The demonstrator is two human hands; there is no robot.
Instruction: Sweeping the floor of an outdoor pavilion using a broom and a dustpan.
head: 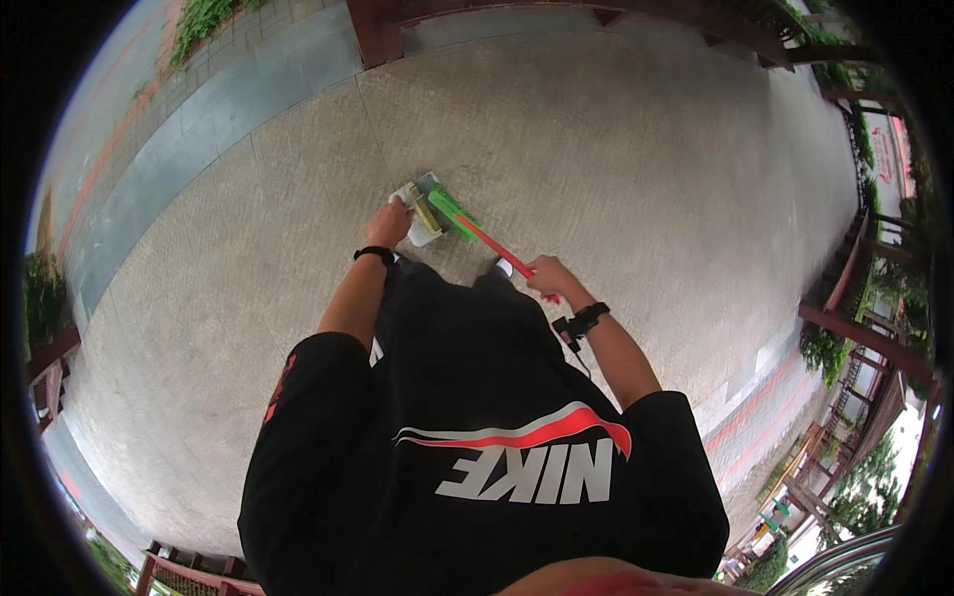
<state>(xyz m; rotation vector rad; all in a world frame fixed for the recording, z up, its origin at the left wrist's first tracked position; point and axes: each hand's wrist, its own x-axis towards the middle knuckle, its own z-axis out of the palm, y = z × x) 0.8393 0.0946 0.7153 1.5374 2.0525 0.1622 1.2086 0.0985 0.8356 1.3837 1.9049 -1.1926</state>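
Observation:
My left hand (390, 224) is closed on the outer side of a white and grey dustpan (425, 237), held low in front of my feet. Along the dustpan runs a yellowish row of comb-like teeth (425, 211). Gripped in my right hand (553, 277) is the red handle (492, 244) of a broom, which slants up and left. The green broom head (453, 213) lies at the dustpan's right side, its bristles partly over the pan. Whether they touch it cannot be told. What the dustpan holds is too small to make out.
Textured stone paving (633, 149) surrounds me. A dark red wooden post (375, 33) stands at the far edge, beside a smoother grey strip (216, 112). Red wooden railings and green plants line the right side. My shoe tip (504, 267) shows below the broom handle.

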